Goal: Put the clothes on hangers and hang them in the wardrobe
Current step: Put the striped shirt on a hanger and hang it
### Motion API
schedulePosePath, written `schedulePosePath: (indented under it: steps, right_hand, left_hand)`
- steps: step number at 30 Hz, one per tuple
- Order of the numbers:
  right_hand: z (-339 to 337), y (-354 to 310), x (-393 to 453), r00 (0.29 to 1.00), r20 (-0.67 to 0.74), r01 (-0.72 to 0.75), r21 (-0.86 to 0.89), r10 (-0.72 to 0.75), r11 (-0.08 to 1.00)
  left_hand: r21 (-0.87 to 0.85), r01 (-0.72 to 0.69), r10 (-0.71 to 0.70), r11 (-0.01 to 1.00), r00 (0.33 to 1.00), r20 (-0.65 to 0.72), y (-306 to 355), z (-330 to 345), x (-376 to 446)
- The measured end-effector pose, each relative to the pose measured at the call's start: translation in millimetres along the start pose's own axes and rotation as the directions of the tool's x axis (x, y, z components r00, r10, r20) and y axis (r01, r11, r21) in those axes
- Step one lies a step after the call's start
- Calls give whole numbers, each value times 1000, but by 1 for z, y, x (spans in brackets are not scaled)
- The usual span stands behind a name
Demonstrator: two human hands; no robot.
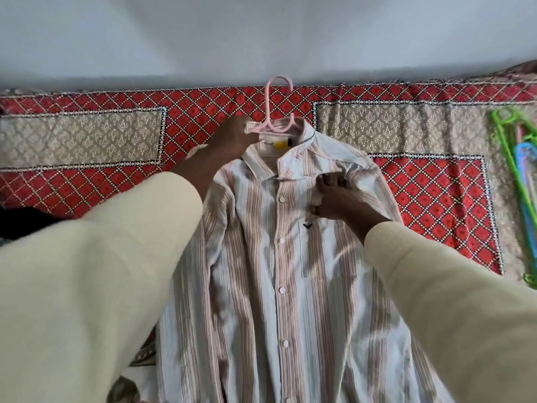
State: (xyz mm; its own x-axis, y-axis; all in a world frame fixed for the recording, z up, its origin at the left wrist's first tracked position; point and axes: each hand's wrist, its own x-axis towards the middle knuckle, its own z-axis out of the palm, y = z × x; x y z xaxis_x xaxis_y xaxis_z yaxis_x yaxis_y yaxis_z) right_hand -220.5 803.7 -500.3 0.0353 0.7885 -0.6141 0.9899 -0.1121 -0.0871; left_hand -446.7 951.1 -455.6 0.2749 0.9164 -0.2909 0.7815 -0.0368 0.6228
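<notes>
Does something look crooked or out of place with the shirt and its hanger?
Yes. The pink hanger sits lopsided in the striped shirt: its left end sticks out at the collar by the left hand, outside the shoulder. The right hand pinches the other shoulder's fabric.

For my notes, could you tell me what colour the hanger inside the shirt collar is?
Pale pink hanger, clearest in the head view.

Striped button-up shirt (279, 257) lying flat, front up, buttoned, collar at far end. Pink plastic hanger (276, 112) tucked into collar, hook pointing far. Green, blue and pink hangers (520, 167) stacked far right.
</notes>
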Motion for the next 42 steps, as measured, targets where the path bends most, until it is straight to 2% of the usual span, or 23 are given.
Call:
schedulePosePath:
  steps: [4,7,9,11,12,14,16,18,20,23,24,25,26,27,28,29,30,31,32,34,36,39,42]
  right_hand:
    - [-5,-2,-9,1000,-4,0,12,0,1000]
    - [-18,-11,-37,970,-237,-4,175,46,985]
    - [-37,-25,-64,876,-443,5,403,190,915]
    - [-66,-40,-98,737,-597,90,554,319,828]
    - [-86,-47,-117,700,-612,142,623,367,769]
    - [-124,-60,-147,734,-534,220,771,419,597]
    - [-153,-69,-180,759,-497,274,830,420,486]
    - [-176,-73,-222,739,-514,376,851,434,367]
    - [-188,-68,-264,789,-464,463,880,403,106]
    - [-196,-53,-338,898,-406,440,840,169,-319]
    - [-197,-49,-364,918,-382,391,815,111,-429]
    - [-197,-47,-399,933,-350,349,812,88,-468]
    - [-199,-47,-429,949,-299,310,833,99,-458]
    - [-203,-49,-464,947,-274,317,874,166,-368]
    - [-205,-50,-498,915,-287,342,924,284,-169]
    - [-208,-50,-527,802,-393,372,918,449,139]
    - [-213,-49,-566,634,-553,376,831,540,411]
    - [-217,-46,-600,512,-699,425,712,499,559]
    - [-223,-41,-639,473,-783,487,614,404,621]
    - [-235,-32,-702,582,-794,540,537,173,648]
    - [-243,-23,-762,605,-796,504,406,24,762]
    - [-252,-19,-828,474,-879,567,350,53,746]
    - [-255,-20,-887,414,-894,536,390,169,748]
  left_hand:
    - [100,-174,186,980,974,-126,2,-2,-35]
    - [189,-275,314,943,923,-221,21,-17,-64]
    - [189,-291,337,938,892,-301,41,-34,-79]
    - [164,-299,339,940,874,-347,62,-55,-96]
    - [154,-299,335,942,874,-353,74,-66,-106]
    - [134,-326,353,936,865,-358,96,-86,-128]
    - [127,-373,393,919,842,-369,121,-106,-159]
    - [113,-406,417,907,822,-388,148,-130,-194]
    - [90,-421,419,902,810,-410,171,-154,-230]
    - [66,-436,415,898,787,-457,206,-186,-293]
    - [66,-442,419,895,778,-468,220,-195,-316]
    - [71,-457,434,887,769,-470,238,-205,-348]
    - [79,-477,457,875,762,-459,254,-212,-378]
    - [87,-497,482,863,759,-439,272,-217,-411]
    - [95,-516,504,851,755,-419,288,-222,-443]
    - [94,-527,516,844,755,-404,300,-225,-470]
    - [88,-544,528,835,745,-407,315,-230,-504]
    - [79,-557,534,827,733,-423,327,-235,-533]
    - [67,-570,536,819,719,-443,340,-242,-564]
    - [49,-600,548,798,690,-474,365,-257,-616]
    - [52,-645,579,762,644,-501,393,-273,-671]
    - [101,-691,643,716,597,-479,425,-289,-735]
    - [190,-719,729,668,582,-361,443,-307,-785]
